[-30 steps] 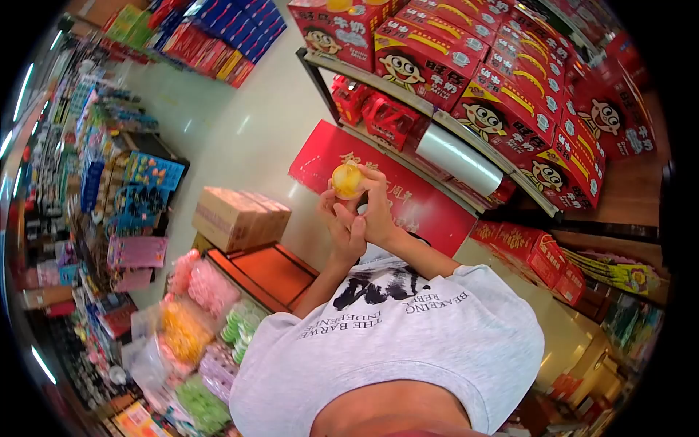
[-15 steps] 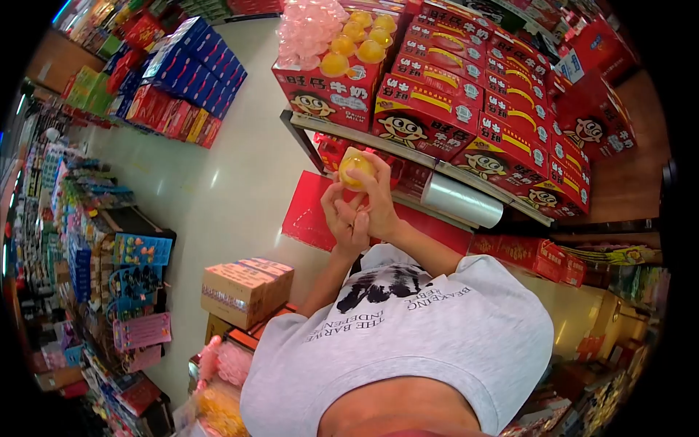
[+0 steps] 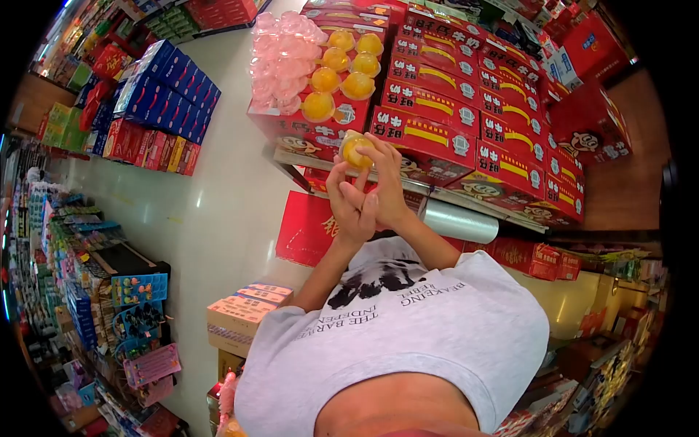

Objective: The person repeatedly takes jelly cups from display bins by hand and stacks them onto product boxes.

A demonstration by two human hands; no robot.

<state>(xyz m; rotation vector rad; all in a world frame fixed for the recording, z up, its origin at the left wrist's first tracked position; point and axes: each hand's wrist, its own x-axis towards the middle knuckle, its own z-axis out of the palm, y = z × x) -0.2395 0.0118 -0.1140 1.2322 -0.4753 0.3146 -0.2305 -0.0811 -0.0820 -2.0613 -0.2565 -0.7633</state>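
Observation:
My right hand (image 3: 384, 178) is closed around a round yellow ball in clear plastic packaging (image 3: 357, 151), its fingers across the right side. Just below, my left hand (image 3: 353, 205) has its fingers partly spread and touches my right hand. Its upper fingertips are close under the ball; whether they touch it I cannot tell. Beyond the hands, several similar yellow balls (image 3: 329, 79) stand in rows on top of red milk cartons. Beside them on the left lies a pile of pink items in clear plastic (image 3: 280, 62).
Red milk cartons (image 3: 426, 135) are stacked on a shelf to the right. Under its edge lies a silvery roll (image 3: 459, 221). A red box (image 3: 302, 226) is on the floor, with a cardboard box (image 3: 244, 313) nearer. Blue boxes (image 3: 164, 91) stand across the aisle (image 3: 226, 138).
Both hands have moved slightly up in view with the ball, nearer the cartons. The left fingers have loosened and spread from their tighter curl. The view has shifted, showing more of the carton tops.

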